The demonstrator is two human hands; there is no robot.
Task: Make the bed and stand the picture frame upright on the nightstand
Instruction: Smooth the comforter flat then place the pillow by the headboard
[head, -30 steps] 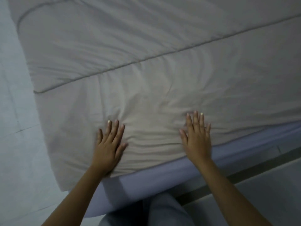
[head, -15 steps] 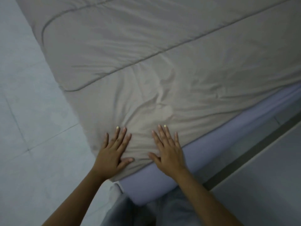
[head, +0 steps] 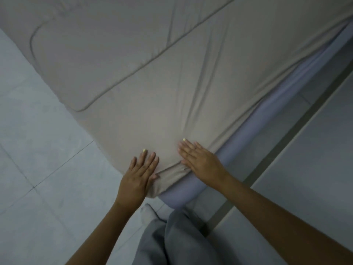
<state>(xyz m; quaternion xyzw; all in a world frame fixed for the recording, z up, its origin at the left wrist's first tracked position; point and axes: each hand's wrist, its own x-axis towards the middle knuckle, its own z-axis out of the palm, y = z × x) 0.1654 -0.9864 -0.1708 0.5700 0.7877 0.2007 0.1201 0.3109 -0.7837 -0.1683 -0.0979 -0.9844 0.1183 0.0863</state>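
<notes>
A beige quilted cover point(head: 152, 73) lies spread over the bed, with long creases running toward its near corner. Under its edge shows the lavender sheet of the mattress point(head: 267, 115). My left hand point(head: 140, 173) rests flat on the cover's near corner, fingers spread, thumb on the hanging edge. My right hand point(head: 200, 159) presses flat beside it, just right of the corner, next to the mattress edge. Neither hand grips the cloth. No picture frame or nightstand is in view.
Pale floor tiles point(head: 38, 159) lie left of the bed. A dark strip point(head: 286, 134) runs along the floor on the right, parallel to the mattress. My grey trouser legs point(head: 172, 240) and a socked foot point(head: 148, 211) stand at the bed's corner.
Both hands have slid left along the cover to its near corner and drawn closer together. The view has shifted so the corner now sits under my hands.
</notes>
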